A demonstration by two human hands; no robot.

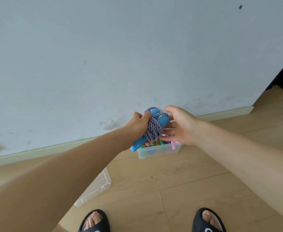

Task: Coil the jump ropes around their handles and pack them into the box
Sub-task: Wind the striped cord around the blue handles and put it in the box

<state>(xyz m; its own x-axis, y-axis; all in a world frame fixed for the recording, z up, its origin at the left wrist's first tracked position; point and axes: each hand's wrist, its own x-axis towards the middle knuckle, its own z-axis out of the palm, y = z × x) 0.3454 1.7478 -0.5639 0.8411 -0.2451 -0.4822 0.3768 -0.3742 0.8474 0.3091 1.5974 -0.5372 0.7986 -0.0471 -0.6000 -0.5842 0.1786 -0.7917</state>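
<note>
Rope [154, 130], blue-and-white twisted cord, is wound in a thick bundle round its two blue handles [155, 114], and I hold it in the air just above the box [157, 152]. My left hand [138, 125] has its grip clenched on the bundle: fingers curled round the coils from the left side, with one handle end sticking out below my palm, down past the box's near left corner. My right hand [179, 124] is beside the bundle on its right, grip released, fingers straight and spread, the tips touching or nearly touching the upper handle ends; I cannot tell which.

Below, the box is clear plastic and sits on the wooden floor [187, 181] close to the skirting of a pale grey wall [120, 56]. Inside it lie other ropes [168, 141] with pink, purple and green parts, packed together. A clear lid [97, 188] lies flat on the floor nearer to me and to the left, partly hidden by my left forearm. My feet in dark slippers [207, 221] show at the bottom edge.
</note>
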